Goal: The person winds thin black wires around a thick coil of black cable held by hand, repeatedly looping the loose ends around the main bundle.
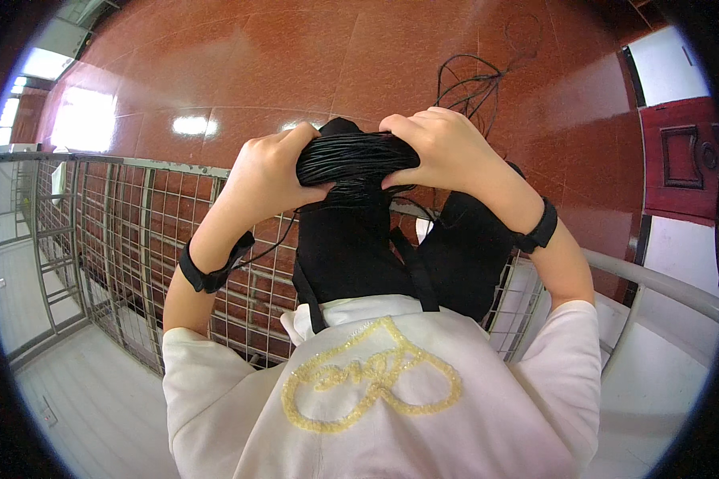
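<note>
A thick bundle of thin black cable (pixel 355 157), wound in many turns, rests over my black-trousered legs (pixel 347 255). My left hand (pixel 276 169) grips its left end, thumb below and fingers over the top. At the right end my right hand (pixel 433 148) is closed round the coil in the same way. Some strands hang loosely under the bundle, between my knees. Each wrist wears a black band: the left band (pixel 208 270) has a thin cord running from it toward the coil, and the right band (pixel 540 227) sits on my forearm.
Loose black cable (pixel 473 86) lies in tangled loops on the glossy reddish-brown tiled floor (pixel 287 56), beyond my right hand. I sit on a metal-mesh frame (pixel 128 215) that spreads to the left. To the right are a metal rail (pixel 655 279) and a dark red door (pixel 681 160).
</note>
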`<state>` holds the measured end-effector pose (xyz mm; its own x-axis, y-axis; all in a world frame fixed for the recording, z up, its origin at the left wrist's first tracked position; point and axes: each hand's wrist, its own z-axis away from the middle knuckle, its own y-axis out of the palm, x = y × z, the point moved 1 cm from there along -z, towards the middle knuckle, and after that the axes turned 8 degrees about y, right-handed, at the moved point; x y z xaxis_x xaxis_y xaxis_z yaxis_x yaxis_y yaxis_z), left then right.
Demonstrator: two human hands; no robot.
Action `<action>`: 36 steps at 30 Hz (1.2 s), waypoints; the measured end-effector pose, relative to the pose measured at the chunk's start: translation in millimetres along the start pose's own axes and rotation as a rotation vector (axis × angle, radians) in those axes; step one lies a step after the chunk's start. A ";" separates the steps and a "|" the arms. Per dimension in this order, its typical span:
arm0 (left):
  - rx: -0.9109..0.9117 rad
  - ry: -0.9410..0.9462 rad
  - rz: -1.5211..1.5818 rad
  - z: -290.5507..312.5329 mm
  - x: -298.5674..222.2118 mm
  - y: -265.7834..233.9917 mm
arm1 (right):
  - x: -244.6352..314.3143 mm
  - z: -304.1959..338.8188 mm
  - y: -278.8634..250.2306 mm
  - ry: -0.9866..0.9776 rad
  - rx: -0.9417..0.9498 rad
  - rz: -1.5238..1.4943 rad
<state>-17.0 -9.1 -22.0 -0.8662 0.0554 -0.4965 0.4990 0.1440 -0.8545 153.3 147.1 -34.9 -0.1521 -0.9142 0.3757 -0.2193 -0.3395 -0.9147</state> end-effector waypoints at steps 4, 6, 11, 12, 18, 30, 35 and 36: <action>-0.020 -0.001 0.016 -1.2 4.9 -1.0 | -18.3 13.3 14.9 0.034 -0.060 -0.045; -0.024 0.001 0.029 -0.7 9.4 -1.5 | -29.7 23.1 27.2 0.115 -0.001 -0.028; -0.161 0.203 0.102 -6.7 1.0 -2.5 | -43.8 31.6 40.1 0.162 -0.018 -0.196; -0.054 0.174 0.050 -8.4 -0.9 -4.4 | -44.9 32.0 40.0 0.165 -0.018 -0.196; 0.026 0.176 0.018 -15.9 4.9 -2.6 | -31.0 30.6 16.7 0.242 -0.073 -0.327; 0.016 0.179 -0.006 -19.5 4.6 -0.9 | 46.0 32.2 89.1 0.272 -0.140 -0.564; 0.026 0.140 0.052 -17.6 6.8 -2.4 | 52.4 7.1 92.1 0.331 -0.070 -0.938; 0.029 0.131 0.049 -17.1 7.3 -3.1 | 55.6 3.7 93.3 0.319 -0.100 -0.981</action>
<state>-25.3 7.8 -20.4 -0.8354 0.1904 -0.5156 0.5400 0.1090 -0.8346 127.9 63.8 -99.9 -0.1088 -0.1396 0.9842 -0.4612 -0.8700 -0.1744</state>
